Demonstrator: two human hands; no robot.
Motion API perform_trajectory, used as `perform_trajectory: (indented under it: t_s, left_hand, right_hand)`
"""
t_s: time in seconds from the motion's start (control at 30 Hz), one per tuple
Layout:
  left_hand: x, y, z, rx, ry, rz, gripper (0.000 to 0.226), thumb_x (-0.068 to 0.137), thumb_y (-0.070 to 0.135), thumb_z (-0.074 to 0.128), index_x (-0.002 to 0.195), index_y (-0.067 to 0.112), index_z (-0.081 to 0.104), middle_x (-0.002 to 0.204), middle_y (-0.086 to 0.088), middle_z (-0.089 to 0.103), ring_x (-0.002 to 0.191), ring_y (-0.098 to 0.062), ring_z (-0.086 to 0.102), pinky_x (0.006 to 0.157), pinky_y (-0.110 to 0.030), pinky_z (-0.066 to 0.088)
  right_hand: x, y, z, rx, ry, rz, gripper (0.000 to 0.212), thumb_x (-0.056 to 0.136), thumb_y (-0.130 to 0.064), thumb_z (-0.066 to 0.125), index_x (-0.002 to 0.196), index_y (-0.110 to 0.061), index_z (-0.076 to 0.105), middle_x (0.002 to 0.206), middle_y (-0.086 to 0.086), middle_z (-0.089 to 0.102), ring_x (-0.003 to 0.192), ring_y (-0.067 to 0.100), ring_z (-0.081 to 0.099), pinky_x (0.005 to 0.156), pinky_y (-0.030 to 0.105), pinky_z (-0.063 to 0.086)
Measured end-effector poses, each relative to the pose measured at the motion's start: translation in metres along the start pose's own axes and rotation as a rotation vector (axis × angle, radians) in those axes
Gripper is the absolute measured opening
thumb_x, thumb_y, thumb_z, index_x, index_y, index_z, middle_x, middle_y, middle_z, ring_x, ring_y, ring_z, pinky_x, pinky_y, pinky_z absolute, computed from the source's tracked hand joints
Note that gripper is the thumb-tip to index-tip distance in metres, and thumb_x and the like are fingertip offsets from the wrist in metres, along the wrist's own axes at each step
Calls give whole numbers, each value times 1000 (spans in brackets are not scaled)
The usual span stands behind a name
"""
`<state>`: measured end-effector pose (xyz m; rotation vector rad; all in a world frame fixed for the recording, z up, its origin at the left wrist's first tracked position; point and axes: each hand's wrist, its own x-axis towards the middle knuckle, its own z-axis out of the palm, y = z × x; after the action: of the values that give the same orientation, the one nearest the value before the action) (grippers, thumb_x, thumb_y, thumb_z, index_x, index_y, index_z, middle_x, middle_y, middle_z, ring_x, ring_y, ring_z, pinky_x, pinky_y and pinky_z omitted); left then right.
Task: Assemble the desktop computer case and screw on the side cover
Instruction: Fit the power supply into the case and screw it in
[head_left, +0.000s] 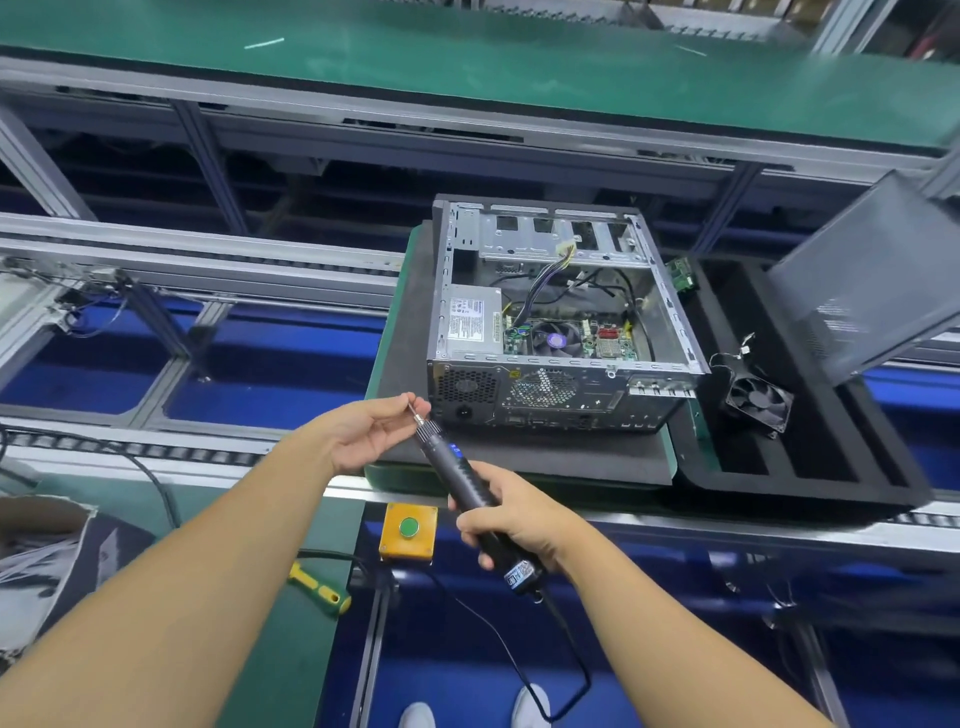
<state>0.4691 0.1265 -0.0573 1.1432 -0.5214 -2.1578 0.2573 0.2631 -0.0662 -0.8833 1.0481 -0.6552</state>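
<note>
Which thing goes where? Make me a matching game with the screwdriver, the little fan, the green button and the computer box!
Things:
1 electric screwdriver
2 loose fan
3 green button
4 computer case

Where or how:
A on the yellow box
B open, insides showing
C held in the right hand
D lying on the black tray

Pairs: 1-C, 2-D, 3-A, 4-B.
</note>
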Motion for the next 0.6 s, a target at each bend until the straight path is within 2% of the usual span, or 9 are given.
perform_trajectory:
  t_s: [0.07, 0.13, 0.37, 0.47, 0.53, 0.6]
  left_hand:
    - [2, 2, 4, 155, 8, 1, 17, 98, 4, 53, 110, -3, 62, 96, -14, 75, 92, -19, 74, 69, -27, 61]
    - [3, 4, 8, 205, 7, -17, 16, 98, 5, 54, 108, -3, 63, 95, -14, 76, 90, -19, 74, 68, -26, 60]
    - [8, -4, 29, 144, 21, -110, 8, 94, 13, 61, 93, 8, 67, 93, -8, 74, 84, -16, 75, 72, -35, 61]
    - [13, -13, 41, 137, 65, -110, 8, 94, 17, 62, 93, 11, 68, 90, -4, 75, 79, -11, 74, 81, -31, 54]
    - [18, -19, 49, 160, 95, -104, 8, 95, 17, 62, 92, 11, 67, 86, -3, 75, 75, -10, 74, 80, -29, 53]
    - [23, -25, 55, 216, 111, -97, 9, 95, 17, 61, 93, 10, 66, 88, -5, 75, 75, -11, 74, 87, -31, 54]
  right_hand:
    - [-2, 5, 0, -5, 16, -13, 42, 72, -7, 76, 108, -24, 63, 92, -5, 66, 67, 19, 61, 51, 31, 53]
    - [-3, 9, 0, -15, 39, -32, 42, 72, -8, 77, 105, -31, 65, 92, -6, 67, 66, 18, 61, 52, 31, 53]
    - [-9, 18, -5, -70, 147, -36, 63, 68, -14, 76, 123, -39, 57, 96, -7, 69, 58, 18, 61, 53, 30, 53]
    - [-10, 21, -6, -117, 192, -48, 67, 67, -20, 76, 125, -44, 53, 102, 0, 67, 58, 17, 63, 55, 31, 54]
    - [-11, 26, -7, -148, 230, -53, 71, 67, -23, 76, 130, -44, 50, 111, 10, 65, 60, 17, 63, 57, 33, 56]
    - [-12, 34, -7, -147, 260, -66, 73, 69, -22, 75, 133, -42, 48, 114, 16, 63, 63, 19, 63, 60, 36, 57]
